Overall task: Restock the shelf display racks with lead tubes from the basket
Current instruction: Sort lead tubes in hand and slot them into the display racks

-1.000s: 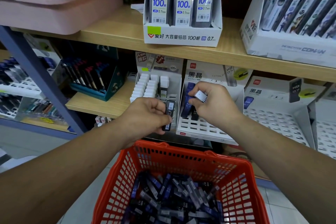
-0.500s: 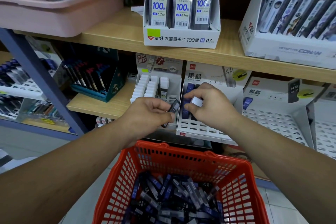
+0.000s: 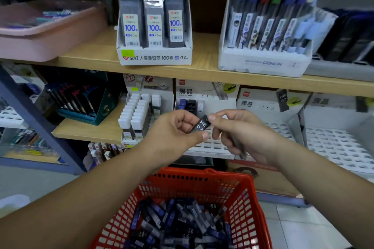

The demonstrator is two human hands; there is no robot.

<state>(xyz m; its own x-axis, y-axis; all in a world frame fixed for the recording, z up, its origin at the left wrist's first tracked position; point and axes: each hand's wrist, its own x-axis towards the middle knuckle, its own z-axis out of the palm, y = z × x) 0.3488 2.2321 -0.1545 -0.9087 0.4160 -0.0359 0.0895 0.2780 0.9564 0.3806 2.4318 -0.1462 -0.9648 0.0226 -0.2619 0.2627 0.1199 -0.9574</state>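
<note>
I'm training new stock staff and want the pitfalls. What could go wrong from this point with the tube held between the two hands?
1. The lead tube is held only by the fingertips of the left hand and right hand. It might slip and drop toward the red basket or behind it.
2. The tube reads HB 0.7. The right-hand rack carries an HB 0.7 picture, so slotting the tube straight ahead may misfile it.
</note>
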